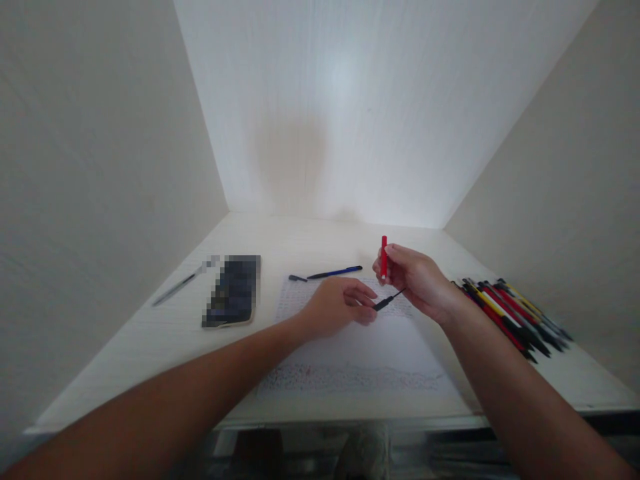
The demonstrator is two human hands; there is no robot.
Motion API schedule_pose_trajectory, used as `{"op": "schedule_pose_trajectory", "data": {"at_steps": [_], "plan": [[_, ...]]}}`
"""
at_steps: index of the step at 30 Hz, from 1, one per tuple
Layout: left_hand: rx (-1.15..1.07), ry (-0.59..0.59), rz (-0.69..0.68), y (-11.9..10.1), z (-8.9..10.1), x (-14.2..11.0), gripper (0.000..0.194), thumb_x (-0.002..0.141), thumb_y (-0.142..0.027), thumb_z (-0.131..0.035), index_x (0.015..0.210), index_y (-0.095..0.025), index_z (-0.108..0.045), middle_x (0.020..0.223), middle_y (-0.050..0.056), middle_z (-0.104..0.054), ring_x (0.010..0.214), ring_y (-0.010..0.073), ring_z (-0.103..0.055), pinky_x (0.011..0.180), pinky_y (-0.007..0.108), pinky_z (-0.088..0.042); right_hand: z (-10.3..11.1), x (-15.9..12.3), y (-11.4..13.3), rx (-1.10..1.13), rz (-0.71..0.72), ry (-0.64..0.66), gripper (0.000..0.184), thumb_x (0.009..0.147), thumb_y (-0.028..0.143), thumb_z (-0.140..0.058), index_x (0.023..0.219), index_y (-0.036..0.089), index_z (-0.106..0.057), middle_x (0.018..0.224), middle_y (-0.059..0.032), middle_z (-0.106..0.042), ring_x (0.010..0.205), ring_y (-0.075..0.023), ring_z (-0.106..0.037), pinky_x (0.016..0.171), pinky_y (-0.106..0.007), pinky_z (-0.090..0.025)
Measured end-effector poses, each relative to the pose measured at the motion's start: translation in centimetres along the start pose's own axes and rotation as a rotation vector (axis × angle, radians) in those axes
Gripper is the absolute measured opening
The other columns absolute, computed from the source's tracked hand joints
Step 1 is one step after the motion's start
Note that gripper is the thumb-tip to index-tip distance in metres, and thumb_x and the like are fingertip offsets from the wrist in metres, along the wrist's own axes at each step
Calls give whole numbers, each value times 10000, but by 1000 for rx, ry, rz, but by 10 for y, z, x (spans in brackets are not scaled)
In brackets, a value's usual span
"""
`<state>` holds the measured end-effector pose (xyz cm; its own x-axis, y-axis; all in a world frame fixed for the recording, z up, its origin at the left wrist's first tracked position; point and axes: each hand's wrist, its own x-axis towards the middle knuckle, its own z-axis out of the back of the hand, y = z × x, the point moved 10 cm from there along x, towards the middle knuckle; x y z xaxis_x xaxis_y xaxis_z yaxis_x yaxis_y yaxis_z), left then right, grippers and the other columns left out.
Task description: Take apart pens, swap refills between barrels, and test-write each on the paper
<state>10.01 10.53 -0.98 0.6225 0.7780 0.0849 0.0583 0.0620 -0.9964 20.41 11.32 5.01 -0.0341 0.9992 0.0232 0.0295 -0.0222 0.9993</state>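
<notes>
Upright in my right hand (413,273) is a red pen barrel (384,257), pinched between thumb and fingers. My left hand (343,307) has its fingers closed at one end of a black pen tip section (384,303), from which a thin dark refill points toward my right palm. Whether the refill touches the right hand, I cannot tell. Both hands are over a sheet of paper (360,340) covered in small pen marks along its top and bottom. Just beyond the left hand lie a blue and black pen (335,273) and a black pen cap (297,278).
To the right, a pile of red, yellow, black and grey pens (515,317) lies near the side wall. A phone (233,290), partly pixelated, and a clear pen (177,288) are on the left. Walls enclose the white desk (300,240) on three sides.
</notes>
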Motion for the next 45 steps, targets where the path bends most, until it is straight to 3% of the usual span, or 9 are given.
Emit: {"op": "schedule_pose_trajectory", "data": {"at_steps": [4,7,10,15,24,33,39,45], "plan": [[-14,9,27,0,-2,-2,265,645,-108,-791,896,-115,-706,775,57,-726,632,155,-698,625,287,-568,-3,-2,-8,-6,-32,12,275,881,345,-522,666,177,-553,637,-29,-571,554,-132,-475,566,-290,-360],[98,53,12,2,-4,-1,268,649,-135,-791,909,-129,-723,813,67,-735,655,157,-698,622,275,-548,-1,-2,-12,10,-50,-1,273,882,348,-514,668,183,-552,636,-34,-580,552,-136,-483,562,-292,-373],[218,69,-14,4,-2,1,294,645,-151,-794,932,-142,-735,858,79,-742,710,166,-700,630,266,-529,5,-2,-12,73,-58,-38,261,886,330,-513,679,180,-565,649,-47,-602,550,-139,-498,553,-291,-394],[233,78,-30,5,-1,4,338,660,-158,-782,991,-138,-722,890,88,-742,743,178,-705,660,280,-524,11,-1,-11,214,-72,-74,196,884,263,-539,725,169,-604,654,-49,-622,565,-142,-545,545,-265,-444],[160,50,-3,6,1,5,313,666,-163,-790,969,-124,-719,858,91,-734,700,170,-702,653,283,-530,38,4,-5,421,-72,-273,242,941,162,-439,756,176,-594,687,-60,-661,591,-140,-638,601,-255,-557],[210,-36,24,0,16,5,227,685,-145,-744,911,-137,-722,792,67,-732,688,167,-697,624,270,-517,64,8,-34,490,-120,-412,220,973,188,-394,793,203,-520,718,-63,-661,598,-133,-646,531,-219,-528],[339,-182,-13,-10,45,9,261,677,-148,-734,938,-142,-716,836,72,-735,688,165,-688,655,293,-533,56,11,-51,281,-118,-281,134,953,272,-478,841,212,-522,868,-73,-689,678,-168,-676,587,-283,-510],[372,-264,-16,-17,65,14,262,704,-90,-690,963,-127,-705,911,93,-723,721,160,-684,691,300,-564,54,12,-51,19,-23,-192,226,916,406,-543,835,196,-548,869,-72,-678,765,-181,-662,650,-298,-493]]}}
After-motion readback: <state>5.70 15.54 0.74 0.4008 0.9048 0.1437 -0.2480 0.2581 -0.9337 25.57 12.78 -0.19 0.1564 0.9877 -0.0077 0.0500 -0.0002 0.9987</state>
